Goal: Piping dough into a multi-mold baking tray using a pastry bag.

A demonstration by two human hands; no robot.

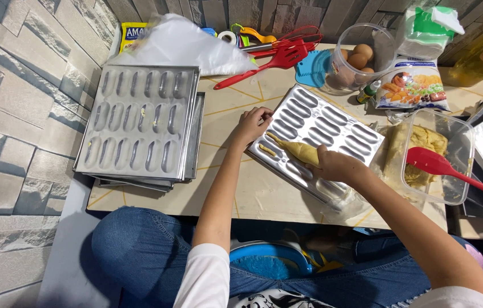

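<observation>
A metal baking tray (333,120) with rows of oblong moulds lies tilted on the low table. My left hand (251,124) rests on its near left edge, fingers curled on the rim. My right hand (337,165) squeezes a clear piping bag (301,150) filled with yellow dough, its tip over a mould at the tray's left corner. A short strip of piped dough (266,150) sits in one mould there.
A stack of the same moulded trays (139,122) sits at the left. A clear tub of dough (430,154) with a red spatula (453,171) stands at the right. Behind are a bowl of eggs (358,57), red utensils (278,51), an empty piping bag (184,43) and packets.
</observation>
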